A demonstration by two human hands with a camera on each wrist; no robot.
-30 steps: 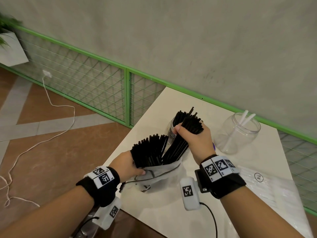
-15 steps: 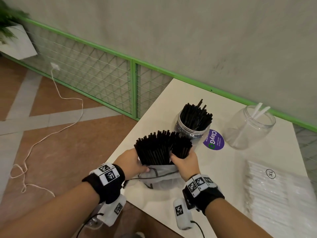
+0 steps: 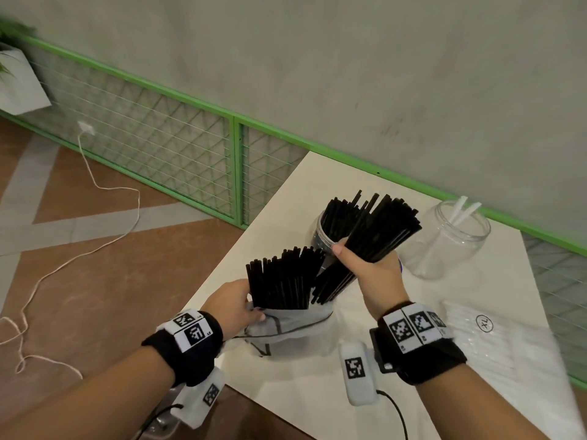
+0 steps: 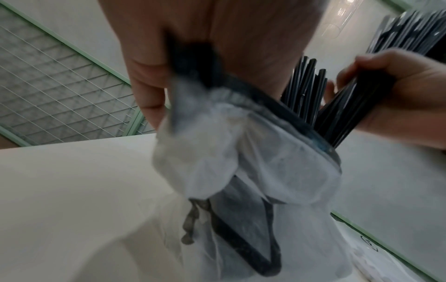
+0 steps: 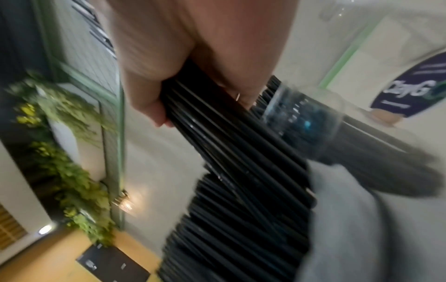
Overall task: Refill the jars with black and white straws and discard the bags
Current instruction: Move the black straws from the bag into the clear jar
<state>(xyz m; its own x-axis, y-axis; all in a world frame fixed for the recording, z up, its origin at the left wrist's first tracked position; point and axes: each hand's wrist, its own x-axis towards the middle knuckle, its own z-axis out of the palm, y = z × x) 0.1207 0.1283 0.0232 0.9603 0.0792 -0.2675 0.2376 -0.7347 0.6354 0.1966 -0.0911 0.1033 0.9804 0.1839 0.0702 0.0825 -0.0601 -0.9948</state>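
My right hand (image 3: pixel 370 265) grips a thick bundle of black straws (image 3: pixel 371 246), lifted clear of the bag and tilted toward the clear jar of black straws (image 3: pixel 320 231) just behind it. In the right wrist view the fingers (image 5: pixel 149 106) curl round that bundle (image 5: pixel 217 124). My left hand (image 3: pixel 235 304) holds the crumpled white plastic bag (image 3: pixel 292 328) upright on the table; more black straws (image 3: pixel 279 281) stand in it. The left wrist view shows the bag (image 4: pixel 253 162) pinched near its top. A second clear jar (image 3: pixel 444 242) at the right holds two white straws (image 3: pixel 463 211).
A flat sealed pack of white straws (image 3: pixel 495 338) marked XL lies at the table's right. The white table (image 3: pixel 286 192) ends at its left edge close to my left hand. A green wire fence (image 3: pixel 178 160) and grey wall stand behind. A white cable (image 3: pixel 95 185) trails on the floor.
My right hand has pulled a fresh bundle of black straws out of the bag and raised it toward the black-straw jar. The left hand stays on the bag.
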